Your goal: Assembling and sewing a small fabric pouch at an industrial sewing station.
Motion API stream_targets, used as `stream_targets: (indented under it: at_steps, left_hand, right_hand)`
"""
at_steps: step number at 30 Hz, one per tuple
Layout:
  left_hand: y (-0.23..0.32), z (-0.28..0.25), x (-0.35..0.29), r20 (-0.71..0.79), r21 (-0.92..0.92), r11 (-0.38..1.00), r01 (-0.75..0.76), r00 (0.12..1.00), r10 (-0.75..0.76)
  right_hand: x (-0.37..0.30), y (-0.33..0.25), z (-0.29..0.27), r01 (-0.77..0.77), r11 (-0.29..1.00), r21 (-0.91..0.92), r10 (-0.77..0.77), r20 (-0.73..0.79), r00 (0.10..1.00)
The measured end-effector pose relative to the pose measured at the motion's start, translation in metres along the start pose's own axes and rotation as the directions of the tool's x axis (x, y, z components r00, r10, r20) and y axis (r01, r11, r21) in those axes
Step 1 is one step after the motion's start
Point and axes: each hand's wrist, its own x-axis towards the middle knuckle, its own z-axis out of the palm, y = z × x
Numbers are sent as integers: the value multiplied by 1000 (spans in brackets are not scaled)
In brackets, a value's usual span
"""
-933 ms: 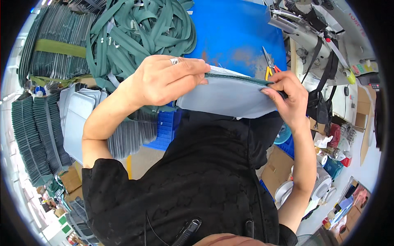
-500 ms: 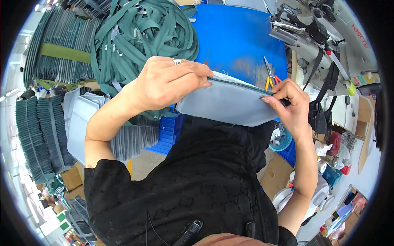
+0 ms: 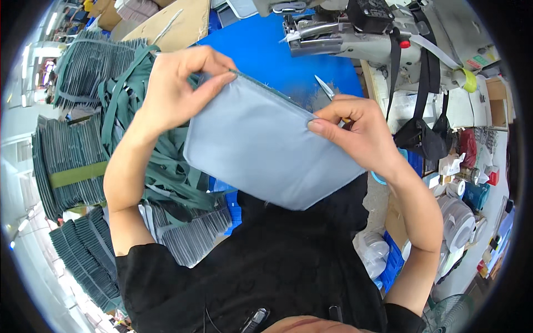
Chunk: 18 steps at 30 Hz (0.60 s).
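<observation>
A grey-blue fabric panel [image 3: 266,144] with rounded corners hangs between my hands, its broad face toward me. A dark green strip runs along part of its upper edge. My left hand [image 3: 183,89] pinches the upper left corner between thumb and fingers. Farther right on the same edge, my right hand [image 3: 361,133] grips the panel with the thumb in front and the fingers curled behind. Scissors [image 3: 325,87] lie on the blue table just beyond my right hand, their handles mostly hidden by it.
The blue tabletop [image 3: 244,44] lies ahead, with a sewing machine [image 3: 344,33] at the far right. Green zipper tape [image 3: 172,161] is heaped at the left, beside bundled stacks of green panels [image 3: 78,161]. Grey panels [image 3: 194,230] are stacked below it. Black straps [image 3: 425,83] hang at right.
The panel has tilted to show more of its face, and its left end is higher. My left hand has moved left and up; my right hand has shifted left. The whole view has turned.
</observation>
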Motion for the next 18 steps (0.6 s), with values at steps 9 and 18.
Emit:
stream_targets:
  at_steps: [9, 18]
  left_hand:
    - [-65, 5, 86, 286, -312, 944, 113, 958, -20]
    - [-104, 6, 98, 254, -160, 963, 217, 952, -172]
  right_hand:
    - [14, 17, 45, -158, 816, 556, 290, -158, 944]
    - [35, 0, 44, -167, 736, 656, 372, -185, 909]
